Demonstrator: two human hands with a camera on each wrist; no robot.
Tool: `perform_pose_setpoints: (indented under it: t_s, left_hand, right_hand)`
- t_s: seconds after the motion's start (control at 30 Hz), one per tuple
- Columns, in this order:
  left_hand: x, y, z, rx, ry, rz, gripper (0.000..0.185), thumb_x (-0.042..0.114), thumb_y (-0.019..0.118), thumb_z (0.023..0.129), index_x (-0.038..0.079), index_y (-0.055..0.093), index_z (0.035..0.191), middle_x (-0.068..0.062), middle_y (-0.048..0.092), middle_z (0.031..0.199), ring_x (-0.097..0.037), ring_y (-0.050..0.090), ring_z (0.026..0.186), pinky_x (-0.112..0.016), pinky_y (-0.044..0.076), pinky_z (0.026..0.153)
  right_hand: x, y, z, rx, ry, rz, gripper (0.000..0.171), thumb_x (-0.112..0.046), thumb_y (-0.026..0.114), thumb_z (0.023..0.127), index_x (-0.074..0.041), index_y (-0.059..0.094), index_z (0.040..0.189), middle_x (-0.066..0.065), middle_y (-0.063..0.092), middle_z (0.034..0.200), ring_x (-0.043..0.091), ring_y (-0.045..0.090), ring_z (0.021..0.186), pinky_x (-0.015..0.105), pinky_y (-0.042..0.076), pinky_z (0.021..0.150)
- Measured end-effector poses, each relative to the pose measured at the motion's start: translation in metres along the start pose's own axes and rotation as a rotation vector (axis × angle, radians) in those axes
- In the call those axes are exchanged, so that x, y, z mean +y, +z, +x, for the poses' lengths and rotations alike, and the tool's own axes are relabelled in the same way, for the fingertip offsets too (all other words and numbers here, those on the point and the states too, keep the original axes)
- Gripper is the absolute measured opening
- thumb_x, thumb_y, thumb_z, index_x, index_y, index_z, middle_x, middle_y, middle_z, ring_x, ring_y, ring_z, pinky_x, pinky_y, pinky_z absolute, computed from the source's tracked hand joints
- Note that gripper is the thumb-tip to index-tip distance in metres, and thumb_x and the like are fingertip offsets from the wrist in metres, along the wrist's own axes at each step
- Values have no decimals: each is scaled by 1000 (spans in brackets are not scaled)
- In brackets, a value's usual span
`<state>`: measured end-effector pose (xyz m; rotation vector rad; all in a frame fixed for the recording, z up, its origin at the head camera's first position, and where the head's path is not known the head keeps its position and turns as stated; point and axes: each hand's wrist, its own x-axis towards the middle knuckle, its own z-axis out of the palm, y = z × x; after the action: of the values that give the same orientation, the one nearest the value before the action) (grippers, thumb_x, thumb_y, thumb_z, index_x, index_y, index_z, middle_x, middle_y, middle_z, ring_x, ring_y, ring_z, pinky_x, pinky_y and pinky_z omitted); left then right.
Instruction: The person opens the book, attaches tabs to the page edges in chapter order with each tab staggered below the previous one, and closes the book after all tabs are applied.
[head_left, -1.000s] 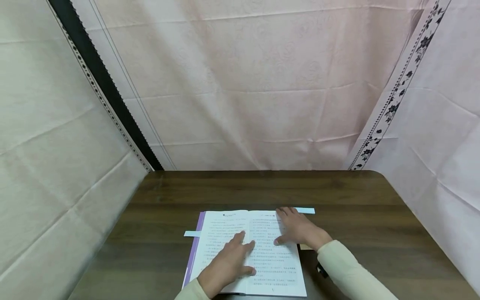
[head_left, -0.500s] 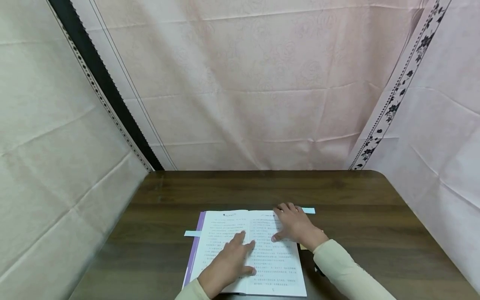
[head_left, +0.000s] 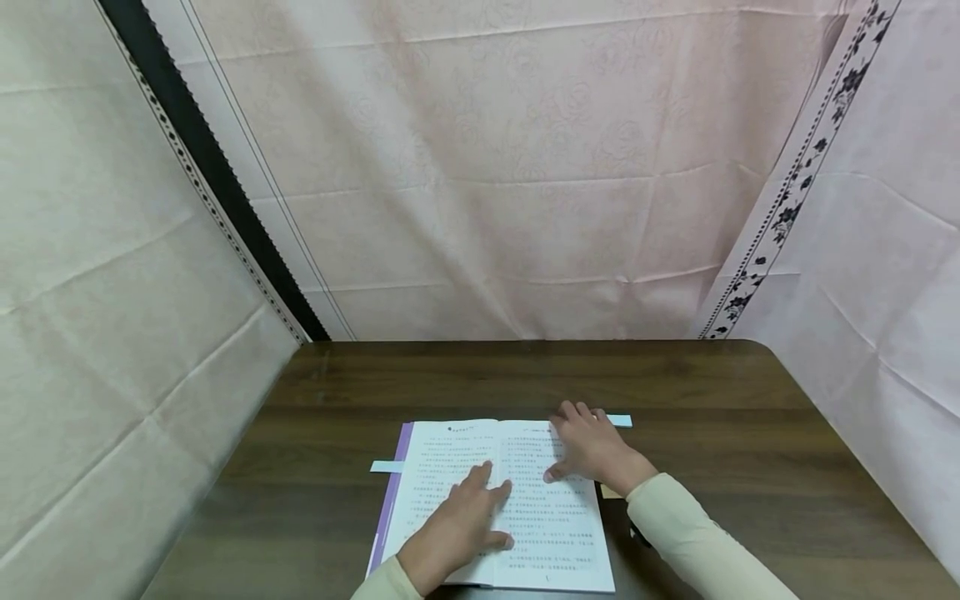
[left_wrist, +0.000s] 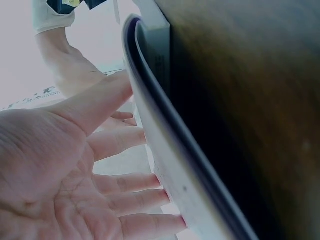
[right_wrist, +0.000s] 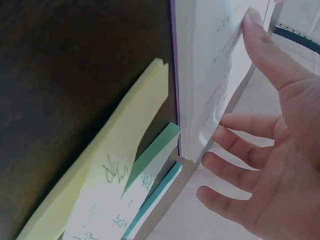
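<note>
Two hands lie flat, fingers spread, on the open book point(head_left: 495, 500) at the worktop's point(head_left: 712, 400) near edge: right hand point(head_left: 592, 450) by its far-right corner, left hand point(head_left: 457, 529) near the spine.

Free room around the open book

The dark wooden table point(head_left: 525, 375) is bare behind the open book point(head_left: 495, 500) and on both sides; sticky note pads point(right_wrist: 125, 185) lie just beside its right edge, and cloth curtains point(head_left: 487, 167) close all three sides.
</note>
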<state>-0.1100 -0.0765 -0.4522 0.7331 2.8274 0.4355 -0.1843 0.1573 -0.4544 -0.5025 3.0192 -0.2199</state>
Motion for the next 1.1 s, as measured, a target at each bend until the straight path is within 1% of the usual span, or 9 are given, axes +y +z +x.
perform_pose_setpoints:
  t_s: [0.13,0.33,0.53,0.7,0.8,0.93,1.1]
  left_hand:
    - [0,0,0,-1,0,-5,77,37,92,76,8,66,143,-29,46,157,-46,47,145,-63,49,106]
    - [0,1,0,1,-5,11,77,38,92,77,9,66,143,-28,47,157,-45,47,144,-62,49,106]
    - [1,0,0,-3,-10,2,77,37,92,76,9,66,143,-28,46,157,-46,47,145,-63,49,106]
    - [2,0,-1,-5,-11,-13,78,36,92,76,9,66,144,-28,46,158,-46,46,145,-63,48,107]
    - [2,0,-1,-7,-10,-5,78,37,91,76,9,65,144,-28,46,158,-46,46,145,-62,48,107]
    - [2,0,0,-15,-16,14,78,38,91,77,10,65,144,-27,46,158,-45,47,145,-61,49,108]
    - [1,0,0,-17,-14,18,78,39,91,77,9,65,144,-27,46,158,-44,47,145,-61,49,108]
  right_hand:
    - [1,0,1,9,-4,7,89,-53,97,70,-3,66,137,16,59,137,39,55,127,64,43,108]
    - [1,1,0,20,9,4,89,-54,96,70,-5,65,138,16,60,140,40,54,130,66,40,110]
    - [4,0,0,3,-14,7,91,-55,94,72,-4,63,141,17,60,143,41,53,134,69,39,110]
    - [9,-1,0,17,-36,21,94,-56,95,72,-3,60,140,19,57,143,42,53,133,68,40,108]
    - [10,0,-1,24,-45,24,95,-57,93,73,-2,59,142,20,56,145,43,51,136,69,38,110]
    - [9,1,-4,44,-59,15,91,-57,92,75,-1,62,141,19,58,144,43,50,138,71,36,112]
    - [6,-2,-3,69,-79,-35,87,-57,92,75,-1,65,136,18,61,140,42,53,135,71,35,113]
